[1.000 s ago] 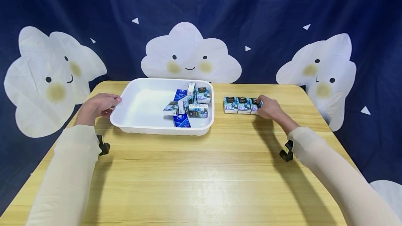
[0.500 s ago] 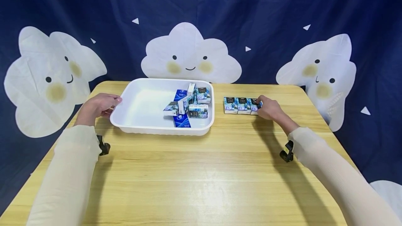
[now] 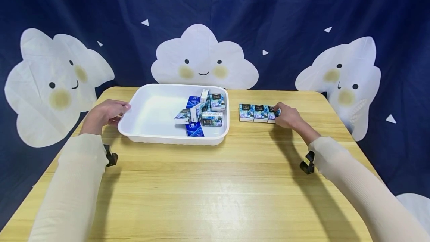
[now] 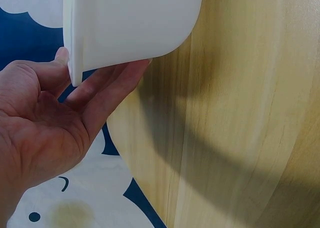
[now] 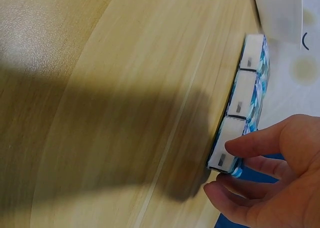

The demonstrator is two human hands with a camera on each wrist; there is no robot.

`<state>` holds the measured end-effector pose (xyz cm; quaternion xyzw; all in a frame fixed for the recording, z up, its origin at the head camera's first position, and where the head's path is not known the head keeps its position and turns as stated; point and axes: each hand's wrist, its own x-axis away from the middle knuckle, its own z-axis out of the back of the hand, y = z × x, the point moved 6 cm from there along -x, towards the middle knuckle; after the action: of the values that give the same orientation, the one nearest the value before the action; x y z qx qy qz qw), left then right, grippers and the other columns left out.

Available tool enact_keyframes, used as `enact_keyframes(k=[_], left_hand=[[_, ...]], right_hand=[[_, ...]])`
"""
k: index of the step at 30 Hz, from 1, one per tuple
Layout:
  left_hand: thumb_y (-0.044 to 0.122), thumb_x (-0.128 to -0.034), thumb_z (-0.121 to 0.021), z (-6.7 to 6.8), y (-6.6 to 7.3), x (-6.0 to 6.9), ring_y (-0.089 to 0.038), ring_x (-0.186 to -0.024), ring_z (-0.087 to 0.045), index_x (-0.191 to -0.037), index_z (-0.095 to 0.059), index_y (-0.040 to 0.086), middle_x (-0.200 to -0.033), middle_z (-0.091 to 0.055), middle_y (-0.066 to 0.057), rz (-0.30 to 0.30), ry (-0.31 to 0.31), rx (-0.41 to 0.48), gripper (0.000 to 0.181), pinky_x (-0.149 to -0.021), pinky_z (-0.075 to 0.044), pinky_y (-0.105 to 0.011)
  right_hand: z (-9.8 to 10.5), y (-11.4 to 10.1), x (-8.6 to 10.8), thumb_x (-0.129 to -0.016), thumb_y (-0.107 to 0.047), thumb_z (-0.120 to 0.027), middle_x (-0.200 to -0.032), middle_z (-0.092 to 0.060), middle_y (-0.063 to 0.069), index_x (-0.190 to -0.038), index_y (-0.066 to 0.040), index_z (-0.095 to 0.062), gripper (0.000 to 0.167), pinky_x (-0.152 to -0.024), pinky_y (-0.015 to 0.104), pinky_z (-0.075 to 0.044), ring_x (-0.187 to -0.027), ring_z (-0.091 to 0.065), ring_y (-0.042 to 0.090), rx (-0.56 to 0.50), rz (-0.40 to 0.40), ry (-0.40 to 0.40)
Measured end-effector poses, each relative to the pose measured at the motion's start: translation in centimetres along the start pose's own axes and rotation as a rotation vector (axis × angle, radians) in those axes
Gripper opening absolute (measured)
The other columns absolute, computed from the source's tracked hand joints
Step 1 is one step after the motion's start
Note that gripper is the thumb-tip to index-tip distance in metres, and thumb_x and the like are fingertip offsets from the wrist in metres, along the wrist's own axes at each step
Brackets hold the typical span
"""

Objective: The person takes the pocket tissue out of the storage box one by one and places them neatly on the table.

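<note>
Overall, a dark-blue cloth curtain point(image 3: 289, 14), printed with white smiling clouds and small white triangles, hangs beyond both hands. A pale yellow-brown wood-grain table point(image 3: 215, 182) with rounded far corners extends beneath and between them. On it, a white rectangular plastic tray point(image 3: 154, 115) with rounded corners stands immediately right of the left hand point(image 3: 108, 112) and well apart from the right hand point(image 3: 288, 116). The left hand grips the tray's end: thumb at the rim, fingers beneath it, against the outer wall. The right hand is narrowed on a pack, thumb against its white side, other fingers about its end.

That pack belongs to a straight row of three white-sided packs point(image 3: 260, 113), floral-printed in blue and violet with black panels, lying flat just left of the right hand. Inside the tray, on the side away from the left hand, several loose floral packs point(image 3: 212, 118) lie jumbled, some tilted. Two plain-blue rectangular packs point(image 3: 195, 130) lie among them, partly covered.
</note>
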<state>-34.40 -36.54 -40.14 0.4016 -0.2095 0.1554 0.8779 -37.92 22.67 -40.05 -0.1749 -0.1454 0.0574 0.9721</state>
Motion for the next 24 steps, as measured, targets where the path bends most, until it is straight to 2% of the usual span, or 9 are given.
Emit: enact_keyframes(k=[5, 11, 18, 21, 24], left_hand=[[0.032, -0.1117, -0.034, 0.0, 0.01, -0.01, -0.03, -0.111, -0.056, -0.158, -0.027, 0.0, -0.149, -0.038, -0.027, -0.004, -0.003, -0.006, 0.057, -0.078, -0.055, -0.029], [0.032, -0.1117, -0.034, 0.04, 0.04, 0.01, -0.03, -0.11, -0.056, -0.158, -0.027, 0.0, -0.148, -0.039, -0.027, -0.001, -0.003, -0.01, 0.057, -0.078, -0.055, -0.028], [0.032, -0.1116, -0.035, 0.09, -0.07, -0.15, -0.03, -0.111, -0.056, -0.158, -0.027, 0.0, -0.149, -0.038, -0.027, 0.009, -0.005, -0.009, 0.057, -0.077, -0.055, -0.028], [0.033, -0.1115, -0.035, 0.07, -0.08, -0.09, -0.03, -0.111, -0.056, -0.158, -0.027, 0.0, -0.149, -0.038, -0.026, 0.011, -0.008, -0.008, 0.057, -0.078, -0.055, -0.029], [0.033, -0.1116, -0.035, 0.09, -0.06, -0.01, -0.03, -0.111, -0.056, -0.158, -0.026, 0.0, -0.149, -0.038, -0.027, 0.005, -0.012, -0.018, 0.058, -0.081, -0.055, -0.031]], right_hand=[[0.06, -0.02, 0.03, -0.085, -0.005, -0.048, -0.096, -0.062, 0.02, -0.14, 0.002, -0.045, 0.056, -0.062, 0.034, -0.034, -0.06, -0.032, 0.018, 0.009, 0.004, 0.009], [0.05, 0.07, -0.2, -0.084, -0.005, -0.048, -0.086, -0.059, 0.015, -0.141, 0.002, -0.044, 0.057, -0.059, 0.033, -0.033, -0.058, -0.029, 0.015, 0.006, -0.006, -0.008], [0.32, -0.25, -0.24, -0.083, -0.006, -0.052, -0.079, -0.053, 0.011, -0.139, 0.002, -0.045, 0.057, -0.062, 0.035, -0.035, -0.06, -0.032, 0.018, 0.004, -0.011, -0.022], [0.49, -0.46, -0.12, -0.083, -0.007, -0.054, -0.084, -0.057, 0.014, -0.138, 0.004, -0.046, 0.056, -0.064, 0.036, -0.037, -0.064, -0.037, 0.021, 0.01, -0.01, -0.018], [0.79, -0.67, 0.08, -0.083, -0.007, -0.056, -0.1, -0.063, 0.022, -0.137, 0.005, -0.047, 0.056, -0.068, 0.038, -0.039, -0.072, -0.044, 0.027, 0.018, -0.01, 0.0]])
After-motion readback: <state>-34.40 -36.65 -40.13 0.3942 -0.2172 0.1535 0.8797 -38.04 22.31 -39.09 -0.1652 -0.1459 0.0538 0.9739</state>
